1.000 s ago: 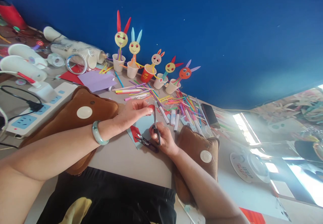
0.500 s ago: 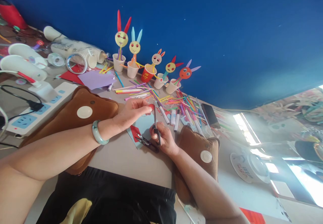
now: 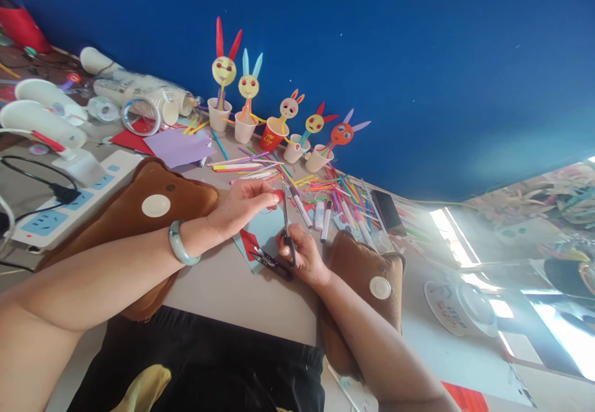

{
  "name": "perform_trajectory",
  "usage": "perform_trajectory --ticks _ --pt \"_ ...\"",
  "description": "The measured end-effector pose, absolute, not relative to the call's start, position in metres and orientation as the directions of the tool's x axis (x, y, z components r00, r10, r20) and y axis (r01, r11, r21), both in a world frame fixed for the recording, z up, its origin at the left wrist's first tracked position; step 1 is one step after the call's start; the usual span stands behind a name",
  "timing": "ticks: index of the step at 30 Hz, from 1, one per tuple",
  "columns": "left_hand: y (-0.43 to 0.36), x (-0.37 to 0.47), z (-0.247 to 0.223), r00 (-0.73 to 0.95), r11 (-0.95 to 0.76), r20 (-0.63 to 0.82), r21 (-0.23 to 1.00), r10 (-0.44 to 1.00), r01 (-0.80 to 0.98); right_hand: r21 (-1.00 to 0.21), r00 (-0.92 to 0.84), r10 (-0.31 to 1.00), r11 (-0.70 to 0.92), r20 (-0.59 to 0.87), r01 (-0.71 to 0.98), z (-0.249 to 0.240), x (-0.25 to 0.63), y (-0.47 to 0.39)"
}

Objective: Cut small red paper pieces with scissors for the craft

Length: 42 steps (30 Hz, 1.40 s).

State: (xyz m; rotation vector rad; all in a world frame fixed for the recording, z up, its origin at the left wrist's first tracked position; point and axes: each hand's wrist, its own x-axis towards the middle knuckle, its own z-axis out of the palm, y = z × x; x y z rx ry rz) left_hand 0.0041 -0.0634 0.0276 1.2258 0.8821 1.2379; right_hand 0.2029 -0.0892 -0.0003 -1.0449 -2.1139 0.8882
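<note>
Between the thumb and fingers of my left hand is a small piece of red paper, pinched at its edge. My right hand grips a pair of scissors by its dark handles, blades pointing away from me and up beside the red piece. Whether the blades touch the paper is too small to tell. Below both hands a light blue sheet lies on the table, with a red paper scrap on it. A second dark-handled cutting tool rests by my right hand.
Several paper-cup rabbit figures stand along the blue wall. Coloured sticks and markers are strewn in front of them. Brown cushions flank my arms. At left are a power strip, purple paper and stacked cups.
Almost nothing differs. Both hands, the red piece and the scissors stay in nearly the same place.
</note>
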Motion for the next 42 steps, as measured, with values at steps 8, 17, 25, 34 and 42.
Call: perform_trajectory --ticks 8,17,25,34,42 --pt "-0.0624 0.0039 0.0282 0.161 -0.110 0.142 0.975 0.977 -0.193 -0.778 -0.501 0.840 0.453 0.209 0.436 -0.0001 0.2035 -0.0893" --pt "-0.0615 0.0022 0.0301 0.150 -0.156 0.182 0.973 0.972 -0.171 -0.780 -0.496 0.848 0.435 0.186 0.450 0.0000 0.2039 -0.0894" --pt "-0.0615 0.0025 0.0290 0.153 -0.142 0.170 0.974 0.973 -0.179 -0.783 -0.491 0.851 0.431 0.187 0.448 0.0004 0.2035 -0.0897" --pt "-0.0603 0.0027 0.0296 0.152 -0.142 0.170 0.973 0.974 -0.180 -0.788 -0.495 0.849 0.429 0.185 0.441 -0.0012 0.2042 -0.0893" --pt "-0.0605 0.0026 0.0298 0.135 -0.136 0.162 0.973 0.978 -0.185 -0.791 -0.497 0.848 0.428 0.184 0.438 0.0000 0.2037 -0.0894"
